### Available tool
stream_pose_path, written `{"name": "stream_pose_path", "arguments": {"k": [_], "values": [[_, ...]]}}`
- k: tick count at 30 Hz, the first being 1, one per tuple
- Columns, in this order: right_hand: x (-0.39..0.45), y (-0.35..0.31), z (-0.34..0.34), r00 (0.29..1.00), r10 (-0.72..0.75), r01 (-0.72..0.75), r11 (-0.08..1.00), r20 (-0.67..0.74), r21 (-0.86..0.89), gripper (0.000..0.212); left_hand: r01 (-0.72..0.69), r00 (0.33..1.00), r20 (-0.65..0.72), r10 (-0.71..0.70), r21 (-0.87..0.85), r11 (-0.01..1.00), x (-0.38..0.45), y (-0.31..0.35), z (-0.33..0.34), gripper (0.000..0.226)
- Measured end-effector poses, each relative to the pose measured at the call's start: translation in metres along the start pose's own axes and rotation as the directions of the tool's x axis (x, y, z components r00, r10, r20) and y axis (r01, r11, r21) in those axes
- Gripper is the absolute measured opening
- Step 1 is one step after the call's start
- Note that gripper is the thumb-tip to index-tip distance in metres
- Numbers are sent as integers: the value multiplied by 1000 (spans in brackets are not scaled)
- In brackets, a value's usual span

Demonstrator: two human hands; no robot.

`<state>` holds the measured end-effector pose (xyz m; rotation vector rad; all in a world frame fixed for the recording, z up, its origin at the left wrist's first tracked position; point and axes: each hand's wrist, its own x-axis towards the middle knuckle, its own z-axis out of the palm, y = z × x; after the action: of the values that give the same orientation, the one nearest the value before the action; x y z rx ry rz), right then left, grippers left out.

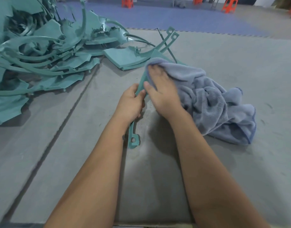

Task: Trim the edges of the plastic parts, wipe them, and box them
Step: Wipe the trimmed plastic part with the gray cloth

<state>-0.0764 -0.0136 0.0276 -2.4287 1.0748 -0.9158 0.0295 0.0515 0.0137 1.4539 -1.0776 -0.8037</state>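
1. Left hand [130,102] grips the teal plastic part [133,139] on the grey mat [223,170], steadying it.
2. Right hand [159,89] presses the blue cloth [215,102] along it, fingers flat, wiping.
3. Scrap pile [42,55] sits apart, left.

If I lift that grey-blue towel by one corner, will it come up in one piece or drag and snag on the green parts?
The towel lies bunched in soft folds, so it is likely floppy and would trail. Its far edge drapes over the green part under the right hand, so it may drag it. It looks thick, perhaps heavy for cloth.
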Motion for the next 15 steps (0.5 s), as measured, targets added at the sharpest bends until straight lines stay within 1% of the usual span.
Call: {"name": "stream_pose_path", "arguments": {"k": [1,3,6,9,10,12,13,15], "values": [[-3,-2,2,998,-52,52,999,39,13,53,4,1000,-11,-4,-2,1000,0,0,0,13],[-4,-2,1,992,-106,102,993,62,60,50,12,1000,-14,-13,-11,1000,-1,0,0,14],[1,3,-4,997,-72,70,994,28,84,46,1,1000,20,-1,-22,1000,-1,-1,-1,17],[8,9,-5,1000,-16,16,996,8,93,53,-17,999,41,17,-6,1000,1,-3,-1,20],[10,12,-5,1000,25,-27,994,14,105,56,-19,999,46,19,-10,1000,1,-3,-1,19],[11,21,-8,987,163,-163,976,10,144,59,-20,998,62,22,-21,1000,1,-4,-1,17],[12,26,-10,972,234,-230,959,-4,163,60,-23,997,69,25,-19,1000,1,-4,-1,17],[15,31,-14,933,358,-349,926,-36,143,60,-33,997,76,33,-1,999,0,-4,-2,18]]}}
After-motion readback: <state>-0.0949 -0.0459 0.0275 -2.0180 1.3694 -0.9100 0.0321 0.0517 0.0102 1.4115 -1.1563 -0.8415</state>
